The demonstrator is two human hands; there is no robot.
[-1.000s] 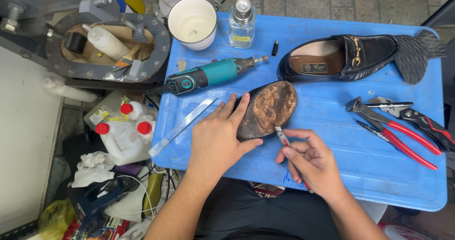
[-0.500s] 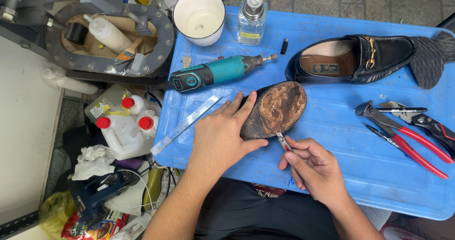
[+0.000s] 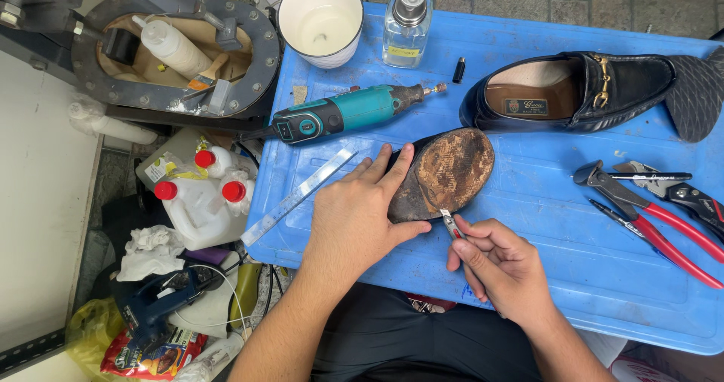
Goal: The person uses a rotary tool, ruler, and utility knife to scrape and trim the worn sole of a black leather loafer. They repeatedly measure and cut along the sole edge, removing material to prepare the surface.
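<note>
The upturned shoe point(image 3: 441, 174) was pinned sole-up on the blue table point(image 3: 573, 276) by the flattened left hand point(image 3: 354, 220); the small blade point(image 3: 450, 223), pinched closed-fingered in the right hand point(image 3: 501, 265), was best kept shallow at the sole edge.

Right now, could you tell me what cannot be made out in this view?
- Knife: handle hidden inside the right hand.
- Upturned shoe: heel end covered by the left hand.
- Pliers: handles cut off by the right edge.
- Bottle: label too small.
</note>
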